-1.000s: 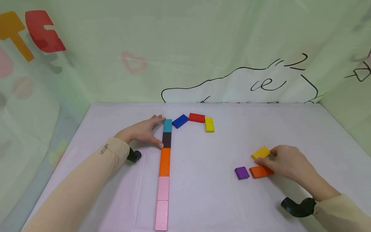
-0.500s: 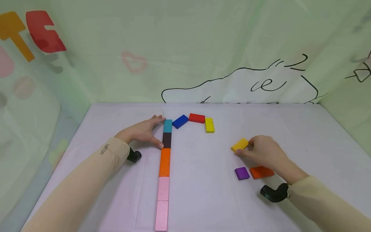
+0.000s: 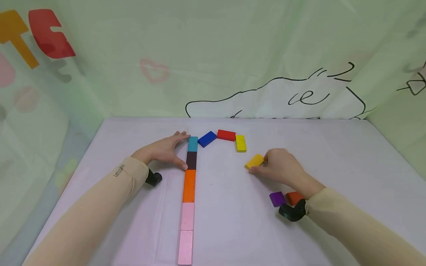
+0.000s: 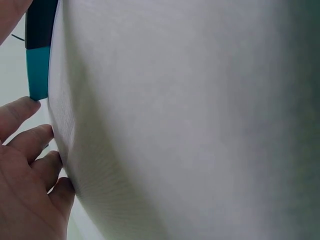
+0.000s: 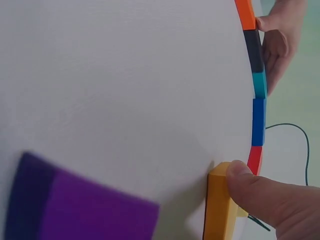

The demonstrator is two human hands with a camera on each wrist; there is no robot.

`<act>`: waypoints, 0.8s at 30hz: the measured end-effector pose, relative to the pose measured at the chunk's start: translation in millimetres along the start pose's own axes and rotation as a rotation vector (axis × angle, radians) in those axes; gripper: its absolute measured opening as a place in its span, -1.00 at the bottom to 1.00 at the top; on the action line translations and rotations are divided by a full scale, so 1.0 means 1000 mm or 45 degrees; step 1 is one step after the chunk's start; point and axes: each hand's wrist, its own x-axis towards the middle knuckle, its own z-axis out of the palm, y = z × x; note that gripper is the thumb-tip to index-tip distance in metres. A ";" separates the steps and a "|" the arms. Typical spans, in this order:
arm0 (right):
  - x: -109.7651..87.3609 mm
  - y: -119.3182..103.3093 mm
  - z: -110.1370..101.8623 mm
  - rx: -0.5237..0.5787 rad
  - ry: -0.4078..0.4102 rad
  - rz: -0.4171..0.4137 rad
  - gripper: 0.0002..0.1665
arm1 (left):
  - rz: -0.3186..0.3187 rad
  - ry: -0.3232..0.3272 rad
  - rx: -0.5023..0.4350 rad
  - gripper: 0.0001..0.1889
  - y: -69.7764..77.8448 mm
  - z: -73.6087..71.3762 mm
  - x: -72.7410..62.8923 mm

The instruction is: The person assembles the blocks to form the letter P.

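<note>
My right hand [image 3: 283, 166] pinches a yellow-orange block [image 3: 254, 162] between thumb and fingers, low over the white table. In the right wrist view the thumb [image 5: 255, 192] lies on the block's end. My left hand [image 3: 164, 149] rests beside a straight row of blocks, fingers spread. Its index fingertip touches the far end of the teal block [image 4: 38, 72], and its thumb is at the side where the dark block [image 3: 191, 160] meets the orange block [image 3: 189, 186]. Two pink blocks [image 3: 187, 216] continue the row towards me.
From the teal block, a blue block [image 3: 207, 139], a red block [image 3: 226, 135] and a yellow block [image 3: 241, 143] curve right. A purple block [image 3: 277, 199] and a red-orange block [image 3: 294, 198] lie under the right forearm, the latter partly hidden. A curtain stands behind the table.
My right hand has carried the yellow-orange block left and slightly away from me, from above the red-orange block to nearer the curved blocks. The left hand has stayed in place.
</note>
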 end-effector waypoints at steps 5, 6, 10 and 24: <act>0.006 -0.012 0.002 -0.005 -0.015 -0.007 -0.39 | -0.009 -0.003 -0.007 0.19 0.001 -0.001 -0.001; 0.007 -0.014 0.003 -0.009 -0.011 -0.005 -0.37 | -0.010 -0.003 -0.012 0.19 0.001 -0.001 -0.002; 0.010 -0.022 0.007 0.003 0.004 -0.004 -0.37 | -0.014 -0.002 -0.021 0.19 0.001 -0.001 -0.002; 0.013 -0.037 0.016 -0.026 0.073 -0.016 -0.41 | -0.015 -0.001 -0.004 0.18 0.003 -0.001 -0.001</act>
